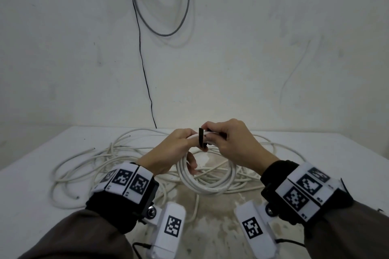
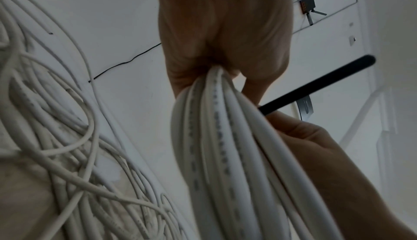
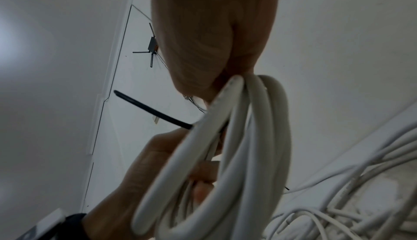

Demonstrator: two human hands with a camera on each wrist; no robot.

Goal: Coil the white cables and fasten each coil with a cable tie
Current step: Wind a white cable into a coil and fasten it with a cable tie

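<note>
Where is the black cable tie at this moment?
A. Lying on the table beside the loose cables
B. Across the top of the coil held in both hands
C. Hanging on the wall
B: the black cable tie crosses the top of the coil, between the left hand and right hand gripping it.

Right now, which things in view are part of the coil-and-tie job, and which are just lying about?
In the job:
- white cable coil, gripped at the top by left hand and right hand
- black cable tie across the coil's top
- loose white cables on the table, not yet coiled

Lying about:
- grey cable loop on the wall
- thin black wire
- router on the wall
</note>
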